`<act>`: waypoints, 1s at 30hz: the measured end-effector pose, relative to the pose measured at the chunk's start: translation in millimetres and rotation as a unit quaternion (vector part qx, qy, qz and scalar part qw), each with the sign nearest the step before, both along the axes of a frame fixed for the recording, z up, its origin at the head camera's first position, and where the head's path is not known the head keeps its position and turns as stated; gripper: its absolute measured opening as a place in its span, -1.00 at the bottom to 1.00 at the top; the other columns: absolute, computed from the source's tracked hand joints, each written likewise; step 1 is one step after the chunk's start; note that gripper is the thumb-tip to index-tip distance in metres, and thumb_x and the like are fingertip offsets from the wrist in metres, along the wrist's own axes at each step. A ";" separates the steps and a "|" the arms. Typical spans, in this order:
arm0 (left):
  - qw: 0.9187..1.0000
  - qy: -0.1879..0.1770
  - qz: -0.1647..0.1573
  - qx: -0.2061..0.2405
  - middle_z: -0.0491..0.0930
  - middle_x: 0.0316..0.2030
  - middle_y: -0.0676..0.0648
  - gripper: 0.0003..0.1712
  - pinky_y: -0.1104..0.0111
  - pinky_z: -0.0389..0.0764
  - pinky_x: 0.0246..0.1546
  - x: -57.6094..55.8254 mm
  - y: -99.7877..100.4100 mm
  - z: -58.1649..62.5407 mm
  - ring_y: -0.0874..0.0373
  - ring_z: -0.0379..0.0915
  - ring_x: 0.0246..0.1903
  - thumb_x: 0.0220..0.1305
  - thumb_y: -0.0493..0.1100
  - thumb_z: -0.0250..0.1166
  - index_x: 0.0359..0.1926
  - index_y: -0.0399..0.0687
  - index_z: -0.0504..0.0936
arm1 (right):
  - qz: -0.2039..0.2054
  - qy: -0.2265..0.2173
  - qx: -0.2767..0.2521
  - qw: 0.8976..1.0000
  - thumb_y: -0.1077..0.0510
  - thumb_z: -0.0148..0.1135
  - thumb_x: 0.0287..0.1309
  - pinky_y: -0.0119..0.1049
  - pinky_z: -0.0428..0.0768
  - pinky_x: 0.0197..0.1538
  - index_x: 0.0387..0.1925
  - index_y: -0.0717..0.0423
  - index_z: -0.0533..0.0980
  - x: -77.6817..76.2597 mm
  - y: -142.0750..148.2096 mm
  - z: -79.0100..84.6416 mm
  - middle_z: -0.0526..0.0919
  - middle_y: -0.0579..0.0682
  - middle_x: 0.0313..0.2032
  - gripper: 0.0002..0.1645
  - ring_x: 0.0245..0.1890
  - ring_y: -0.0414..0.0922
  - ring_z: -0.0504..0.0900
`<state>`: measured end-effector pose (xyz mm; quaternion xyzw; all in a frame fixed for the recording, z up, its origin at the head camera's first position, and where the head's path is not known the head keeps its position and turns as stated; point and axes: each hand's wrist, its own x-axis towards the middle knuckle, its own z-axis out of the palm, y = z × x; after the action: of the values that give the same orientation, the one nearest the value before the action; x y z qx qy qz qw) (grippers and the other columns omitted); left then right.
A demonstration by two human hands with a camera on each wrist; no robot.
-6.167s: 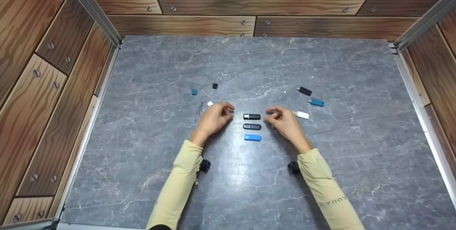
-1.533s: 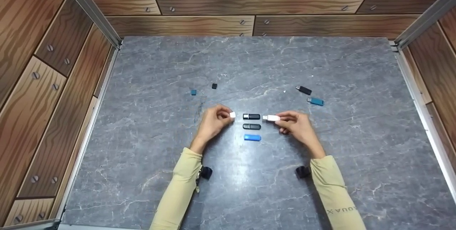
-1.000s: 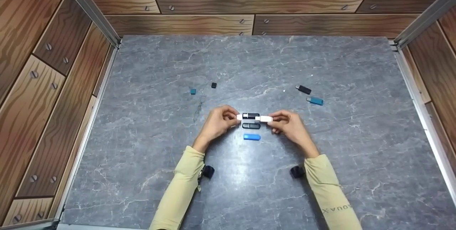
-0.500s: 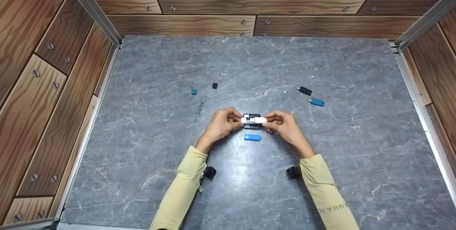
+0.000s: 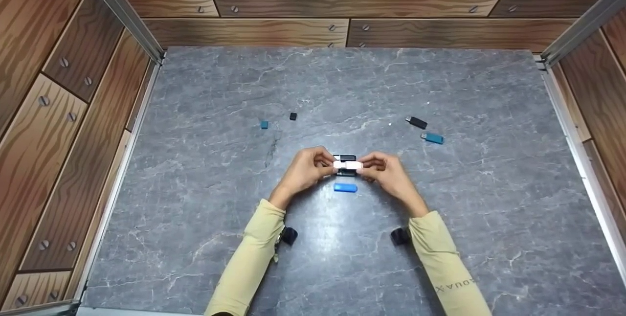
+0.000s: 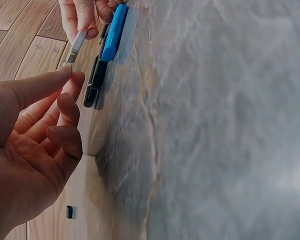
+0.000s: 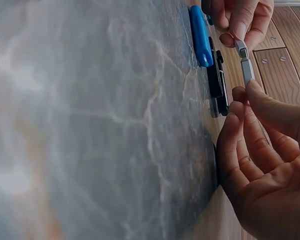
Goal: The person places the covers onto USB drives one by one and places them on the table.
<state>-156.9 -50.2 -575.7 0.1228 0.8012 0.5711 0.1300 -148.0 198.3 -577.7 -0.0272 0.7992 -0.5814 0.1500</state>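
Note:
My left hand pinches a small white cap between thumb and forefinger. Facing it, my right hand pinches a white USB stick by its rear end, other fingers loosely curled. The stick's metal plug sits at the cap's mouth, part of it still showing in the right wrist view. Both are held over two black USB sticks, one farther back and one nearer, which they partly hide. A blue USB stick lies in front of these.
Beyond my left hand lie a teal cap and a black cap. On the right, a black USB stick and a teal USB stick lie with plugs bare. Wood-patterned walls bound the grey marbled table.
Both white pieces were picked up from the table, cap by the left hand, stick by the right. The hands have since come together over the middle row, bringing plug to cap.

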 end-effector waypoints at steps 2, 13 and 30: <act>1.000 0.000 -0.003 0.002 0.81 -0.24 -0.26 -0.81 0.56 0.46 -0.52 -0.5 0.9 0.0 0.35 0.49 -0.52 0.24 -0.36 0.49 -0.13 -0.27 0.74 | 0.002 0.000 0.003 1.000 0.30 0.47 0.24 -0.46 0.54 -0.43 0.01 0.37 0.66 -0.1 -1.1 0.8 0.82 0.28 -0.17 -0.67 -0.44 -0.30 0.65; 1.000 0.004 -0.003 -0.001 0.81 -0.23 -0.26 -0.82 0.56 0.43 -0.54 -0.7 3.8 2.2 0.37 0.46 -0.54 0.25 -0.35 0.48 -0.13 -0.29 0.73 | 0.004 0.004 0.010 1.000 0.26 0.48 0.25 -0.44 0.48 -0.48 0.03 0.36 0.67 -0.6 -6.4 4.3 0.83 0.28 -0.15 -0.64 -0.43 -0.31 0.64; 1.000 -0.005 0.007 0.000 0.81 -0.25 -0.28 -0.84 0.57 0.50 -0.46 -0.9 9.4 2.1 0.35 0.52 -0.49 0.22 -0.39 0.49 -0.17 -0.31 0.76 | -0.015 0.007 0.018 1.000 0.34 0.50 0.18 -0.49 0.59 -0.41 -0.03 0.38 0.70 -0.9 -7.5 1.0 0.84 0.25 -0.22 -0.68 -0.46 -0.32 0.66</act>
<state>-157.8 -40.8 -573.6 0.1142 0.8013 0.5726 0.1305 -148.9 190.8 -576.7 -0.0170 0.8107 -0.5691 0.1364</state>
